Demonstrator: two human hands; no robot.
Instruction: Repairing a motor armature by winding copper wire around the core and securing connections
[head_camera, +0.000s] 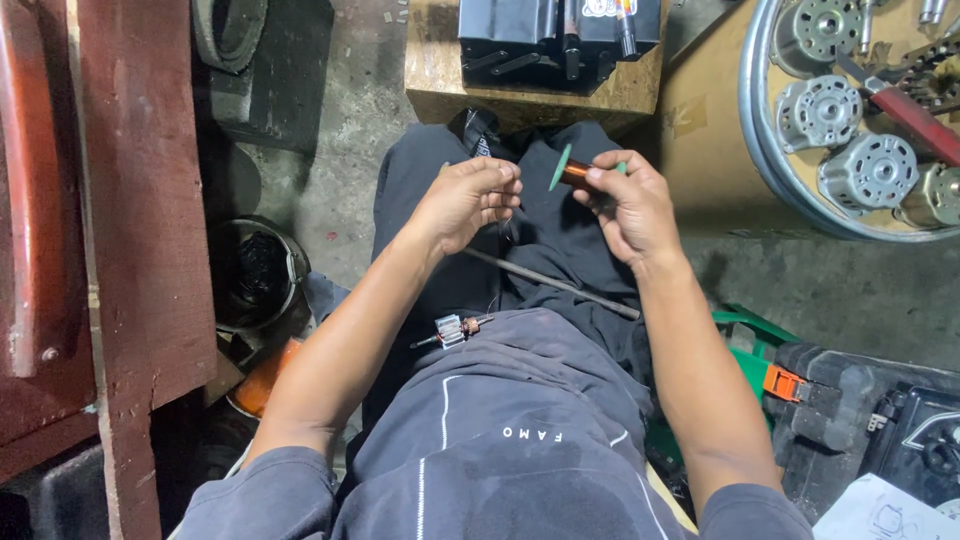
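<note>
My right hand (628, 205) holds a small spool of copper wire (572, 172) with green end discs, raised over my lap. My left hand (465, 198) is pinched shut close beside it; a fine wire seems to run between them, though it is too thin to see clearly. A small motor armature (452, 330) with a copper commutator lies on my lap below my left forearm. A thin metal rod (555, 284) rests across my thighs.
A round metal tray (760, 150) at the upper right holds several small electric motors and a red-handled tool. A wooden block (440, 70) ahead carries a black device. A red wooden frame (130, 250) stands at left, a dark bucket (250, 275) beside it. Green and black tools (800, 385) lie at right.
</note>
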